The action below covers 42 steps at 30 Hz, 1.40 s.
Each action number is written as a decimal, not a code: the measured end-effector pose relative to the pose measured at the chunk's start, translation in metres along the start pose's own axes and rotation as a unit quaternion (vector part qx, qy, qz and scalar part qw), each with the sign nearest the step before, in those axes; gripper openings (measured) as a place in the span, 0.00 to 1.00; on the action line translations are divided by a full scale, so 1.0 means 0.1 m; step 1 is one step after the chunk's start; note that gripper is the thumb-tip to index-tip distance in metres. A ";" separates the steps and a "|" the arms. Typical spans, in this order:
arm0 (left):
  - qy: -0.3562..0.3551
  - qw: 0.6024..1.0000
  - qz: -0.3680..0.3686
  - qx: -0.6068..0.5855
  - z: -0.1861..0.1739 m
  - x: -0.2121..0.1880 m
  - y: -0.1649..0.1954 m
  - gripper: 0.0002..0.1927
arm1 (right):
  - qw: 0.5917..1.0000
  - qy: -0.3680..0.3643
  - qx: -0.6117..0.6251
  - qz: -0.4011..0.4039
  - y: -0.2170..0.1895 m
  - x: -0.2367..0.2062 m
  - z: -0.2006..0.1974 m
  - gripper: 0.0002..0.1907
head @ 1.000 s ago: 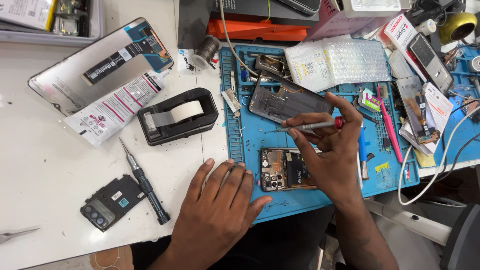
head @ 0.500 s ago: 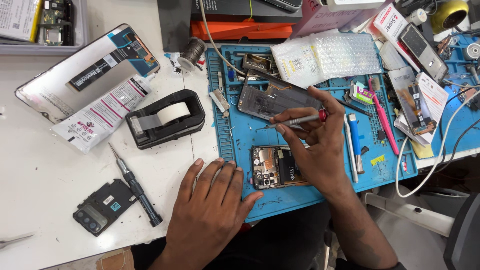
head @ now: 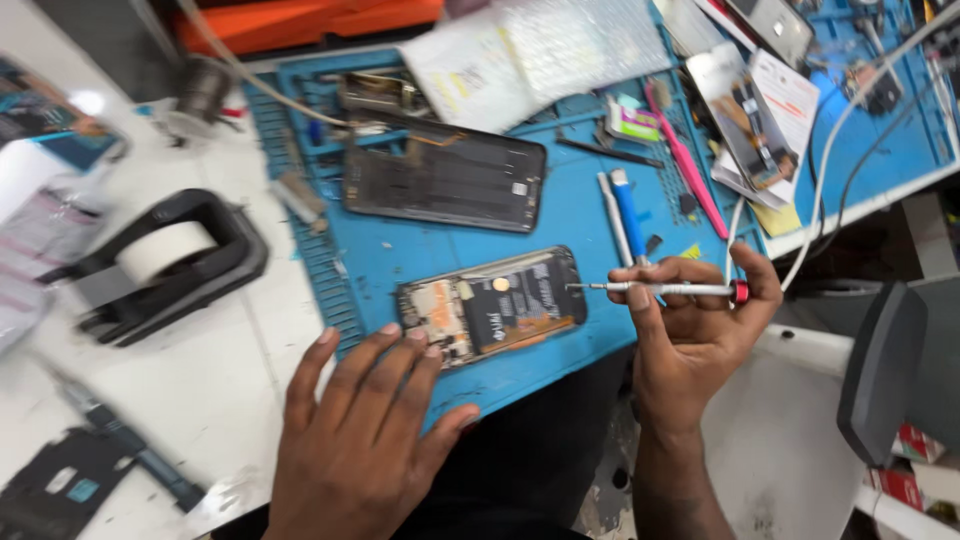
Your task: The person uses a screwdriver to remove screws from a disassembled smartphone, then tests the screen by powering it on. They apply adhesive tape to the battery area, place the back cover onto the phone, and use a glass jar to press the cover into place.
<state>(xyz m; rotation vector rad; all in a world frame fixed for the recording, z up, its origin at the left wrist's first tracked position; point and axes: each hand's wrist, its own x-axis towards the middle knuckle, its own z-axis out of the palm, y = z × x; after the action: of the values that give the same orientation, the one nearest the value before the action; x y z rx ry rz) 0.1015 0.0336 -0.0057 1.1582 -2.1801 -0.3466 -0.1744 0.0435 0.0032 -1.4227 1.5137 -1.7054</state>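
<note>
Blue silicone repair mat [head: 420,255] covered the middle of the white bench [head: 230,390], and on it lay the opened smartphone with its back cover off [head: 490,308], battery and circuit board exposed, tilted slightly with its camera end toward my left. My left hand [head: 365,440] rested flat and open, fingers spread, its fingertips [head: 415,335] touching the near left corner of that phone while the palm hung over the front edge of the mat. My right hand [head: 695,335] was closed around a slim silver precision screwdriver with a red end cap [head: 665,289], held level between thumb and fingers, its thin tip pointing left and ending just beside the phone's right edge; I could not tell whether the tip touched it.

Farther back on the mat sat a dark grey phone frame [head: 445,180], lying flat and well apart from the opened phone. To the right of it lay a blue-handled tool [head: 630,215] and a long pink plastic pry tool [head: 690,165], side by side but apart. A sheet of bubble wrap [head: 560,45] lay at the mat's far edge. Off the mat to the left stood a black tape dispenser holding a white roll [head: 160,265], and near the bench's front left corner were a black screwdriver [head: 130,445] and a small black camera cover plate [head: 55,490]. A white cable [head: 830,150] ran down the right side.
</note>
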 end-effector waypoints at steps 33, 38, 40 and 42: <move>-0.155 0.978 0.140 0.020 0.63 0.63 0.44 0.37 | 0.998 -0.035 -0.005 -0.048 0.45 -0.31 -0.44 0.35; -0.158 0.977 0.141 0.021 0.63 0.63 0.44 0.37 | 0.998 -0.034 -0.005 -0.054 0.45 -0.33 -0.45 0.35; -0.161 0.977 0.139 0.018 0.62 0.63 0.43 0.37 | 0.998 -0.033 -0.006 -0.053 0.46 -0.33 -0.44 0.35; -0.162 0.977 0.139 0.016 0.62 0.64 0.43 0.37 | 0.998 -0.033 -0.012 -0.055 0.45 -0.33 -0.44 0.35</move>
<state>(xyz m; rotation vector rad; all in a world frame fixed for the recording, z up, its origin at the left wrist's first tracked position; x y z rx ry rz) 0.0077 0.0022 -0.0057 0.8399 -2.6010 -0.4008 -0.2142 0.0775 -0.0452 -1.5857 1.4500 -1.6901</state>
